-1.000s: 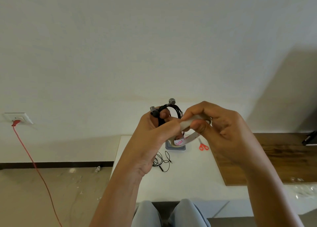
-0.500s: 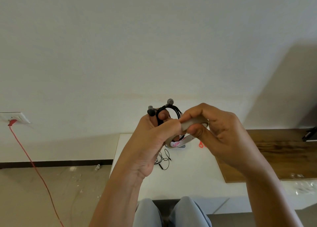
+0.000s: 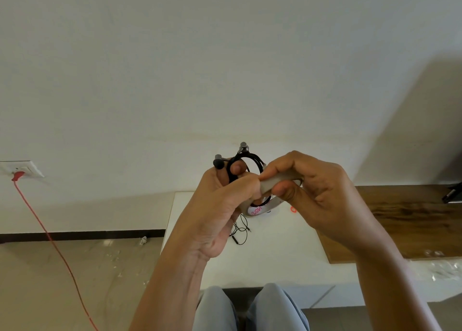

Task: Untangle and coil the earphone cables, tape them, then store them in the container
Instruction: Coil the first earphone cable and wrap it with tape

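Taping step. Left hand (image 3: pixel 220 205) pinches the coiled earphone cable (image 3: pixel 228 172) above the worktop (image 3: pixel 275 255). Right hand (image 3: pixel 322 195) fingers (image 3: pixel 282 192) clasp the tape roll (image 3: pixel 277 180). Hold the coil flat and draw the tape taut across it.

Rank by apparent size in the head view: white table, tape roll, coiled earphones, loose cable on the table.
1. white table
2. tape roll in the right hand and coiled earphones in the left hand: alike, partly covered, nearer the camera; unranked
3. loose cable
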